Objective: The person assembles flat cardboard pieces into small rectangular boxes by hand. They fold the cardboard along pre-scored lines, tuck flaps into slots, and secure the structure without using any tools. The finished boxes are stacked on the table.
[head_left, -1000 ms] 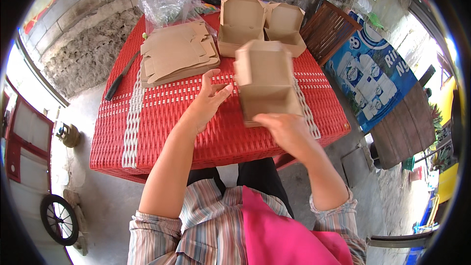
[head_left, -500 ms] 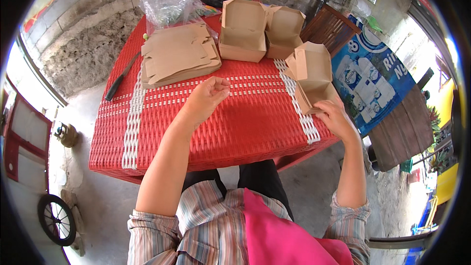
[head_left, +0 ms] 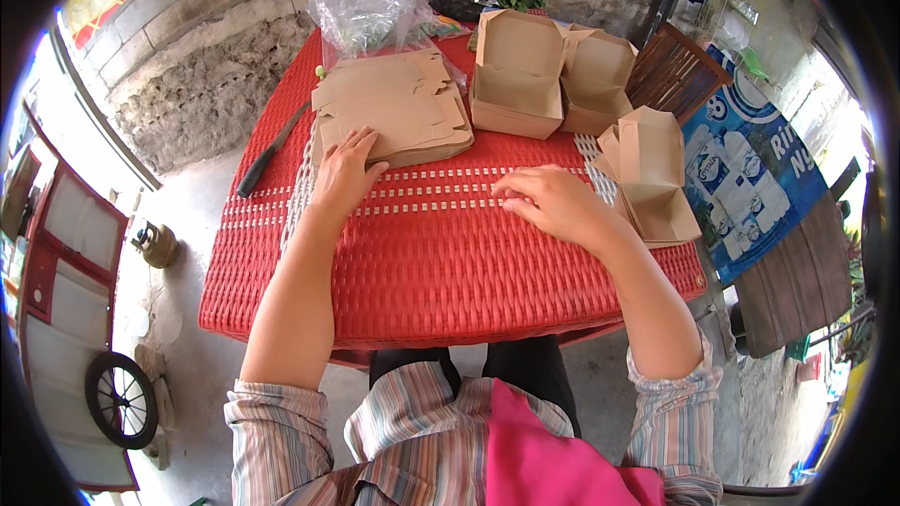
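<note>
A stack of flat brown cardboard box blanks point(head_left: 394, 105) lies on the left half of the red woven table point(head_left: 469, 281). My left hand point(head_left: 345, 169) rests on the stack's near left corner, fingers stretched out over the top sheet. Above the middle of the table, my right hand point(head_left: 558, 204) holds nothing, its fingers loosely bent and a little apart. To its right stands a folded cardboard food box point(head_left: 656, 211) with its lid up. Two piles of similar lidded boxes, one at the back centre point(head_left: 516, 112) and one beside it point(head_left: 592, 108), also stand open.
A black-handled knife point(head_left: 267, 155) lies left of the blanks. Behind them sit a clear plastic bag point(head_left: 366, 14) and a black bag with green leaves point(head_left: 469, 2). A wooden chair point(head_left: 677, 75) and a blue printed banner point(head_left: 750, 164) are off the table's right side.
My right hand has let go of the right-hand box and moved left over the table. My left hand has moved onto the stack of blanks and opened. The view has shifted.
</note>
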Tool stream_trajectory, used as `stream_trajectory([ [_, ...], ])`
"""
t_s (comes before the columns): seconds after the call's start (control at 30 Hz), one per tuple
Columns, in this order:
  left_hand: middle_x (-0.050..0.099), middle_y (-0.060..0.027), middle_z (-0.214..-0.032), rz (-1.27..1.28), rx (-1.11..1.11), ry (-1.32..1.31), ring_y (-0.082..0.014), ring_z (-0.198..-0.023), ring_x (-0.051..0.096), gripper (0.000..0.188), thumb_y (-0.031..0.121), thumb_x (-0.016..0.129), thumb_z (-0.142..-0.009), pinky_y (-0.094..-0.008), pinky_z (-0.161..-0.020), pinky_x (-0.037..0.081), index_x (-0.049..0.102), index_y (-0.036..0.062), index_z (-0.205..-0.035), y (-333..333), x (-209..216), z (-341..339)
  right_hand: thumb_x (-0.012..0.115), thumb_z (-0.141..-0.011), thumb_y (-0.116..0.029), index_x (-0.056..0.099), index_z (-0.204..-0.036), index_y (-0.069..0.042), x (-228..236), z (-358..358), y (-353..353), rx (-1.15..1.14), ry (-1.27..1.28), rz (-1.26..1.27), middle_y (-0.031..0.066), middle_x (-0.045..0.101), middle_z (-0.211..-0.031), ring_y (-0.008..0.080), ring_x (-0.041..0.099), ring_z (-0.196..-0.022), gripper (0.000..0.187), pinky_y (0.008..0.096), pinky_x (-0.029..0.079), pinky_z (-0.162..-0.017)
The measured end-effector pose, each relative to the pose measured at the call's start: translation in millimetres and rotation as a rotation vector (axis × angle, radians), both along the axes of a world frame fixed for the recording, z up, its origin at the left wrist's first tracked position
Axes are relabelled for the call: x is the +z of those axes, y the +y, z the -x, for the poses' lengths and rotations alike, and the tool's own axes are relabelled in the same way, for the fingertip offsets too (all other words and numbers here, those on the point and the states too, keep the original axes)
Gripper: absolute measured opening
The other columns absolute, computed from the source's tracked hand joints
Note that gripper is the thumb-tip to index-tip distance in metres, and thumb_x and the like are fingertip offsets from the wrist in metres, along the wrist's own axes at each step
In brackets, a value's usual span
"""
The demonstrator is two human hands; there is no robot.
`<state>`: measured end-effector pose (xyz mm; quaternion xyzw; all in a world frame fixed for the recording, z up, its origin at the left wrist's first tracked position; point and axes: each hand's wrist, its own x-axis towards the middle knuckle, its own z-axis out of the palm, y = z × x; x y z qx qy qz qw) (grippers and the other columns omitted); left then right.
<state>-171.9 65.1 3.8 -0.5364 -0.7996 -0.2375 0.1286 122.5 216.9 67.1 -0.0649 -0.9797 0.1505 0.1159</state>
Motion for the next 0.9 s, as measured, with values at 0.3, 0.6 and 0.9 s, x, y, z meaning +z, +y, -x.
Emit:
stream_trajectory([
  [0.3, 0.061, -0.0117, -0.137, 0.076, -0.011, -0.291, -0.0304, -0.125, 0.059, 0.045, 0.022, 0.072, -0.088, -0.0384, -0.106, 0.045, 0.064, 0.0080, -0.130, -12, 22, 3, 0.061, -0.095, -0.014, 0.068, -0.108, -0.003, -52, 31, 36, -0.077, 0.178, 0.191, 0.0132, 0.069, -0.104, 0.0317, 0.065, -0.097, 0.018, 0.0403, 0.051, -0.086],
  [0.6, 0.073, -0.0110, -0.106, -0.240, -0.079, -0.108, -0.0313, -0.098, 0.069, 0.021, 0.016, 0.061, -0.095, -0.0389, -0.085, 0.055, 0.073, 0.0068, -0.109, -14, 22, 1, 0.058, -0.095, -0.012, 0.064, -0.116, -0.007, -50, 34, 30, -0.098, 0.419, 0.045, 0.0115, 0.066, -0.106, 0.0317, 0.061, -0.104, 0.022, 0.0428, 0.049, -0.092],
  [0.9, 0.071, -0.0123, -0.099, -0.227, -0.321, 0.112, -0.0281, -0.088, 0.070, 0.014, 0.005, 0.062, -0.089, -0.0387, -0.073, 0.057, 0.072, 0.0016, -0.099, -75, 33, -115, 0.073, -0.085, -0.034, 0.057, -0.135, -0.017, -19, -22, -62, 0.011, 0.454, -0.319, 0.0077, 0.053, -0.127, 0.0278, 0.049, -0.124, 0.055, 0.0540, 0.026, -0.114],
])
